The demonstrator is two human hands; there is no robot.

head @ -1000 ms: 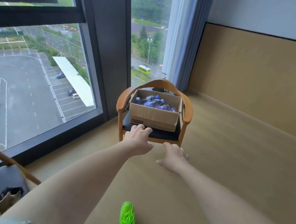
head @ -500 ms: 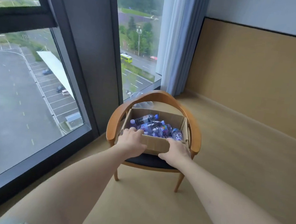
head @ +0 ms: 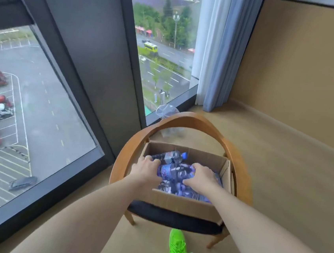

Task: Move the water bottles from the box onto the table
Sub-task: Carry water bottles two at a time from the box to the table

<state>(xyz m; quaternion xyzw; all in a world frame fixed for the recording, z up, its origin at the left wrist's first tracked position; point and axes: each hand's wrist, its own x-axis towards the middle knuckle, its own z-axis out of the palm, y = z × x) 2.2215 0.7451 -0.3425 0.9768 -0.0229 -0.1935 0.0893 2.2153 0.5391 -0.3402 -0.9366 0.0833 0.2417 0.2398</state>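
Note:
An open cardboard box point(head: 184, 205) sits on the seat of a wooden armchair point(head: 189, 118). Several water bottles with purple-blue labels lie inside it. One bottle point(head: 171, 156) with a blue cap lies at the back of the box. Both my hands are inside the box. My left hand point(head: 147, 171) curls over the left end of a bottle point(head: 176, 170) lying crosswise on top of the pile. My right hand point(head: 201, 179) curls over its right end. The bottle still lies on the others. No table is in view.
Floor-to-ceiling window panes point(head: 29, 112) and a dark pillar point(head: 90, 66) run along the left. A blue-grey curtain point(head: 217, 49) hangs behind the chair, with a clear plastic bag point(head: 166, 111) on the floor there. A tan wall panel point(head: 302, 68) stands at right. My green shoe point(head: 178, 249) is under the chair's front.
I have stepped up to the chair. Both hands went from the box's near edge into the box and closed over a bottle on top.

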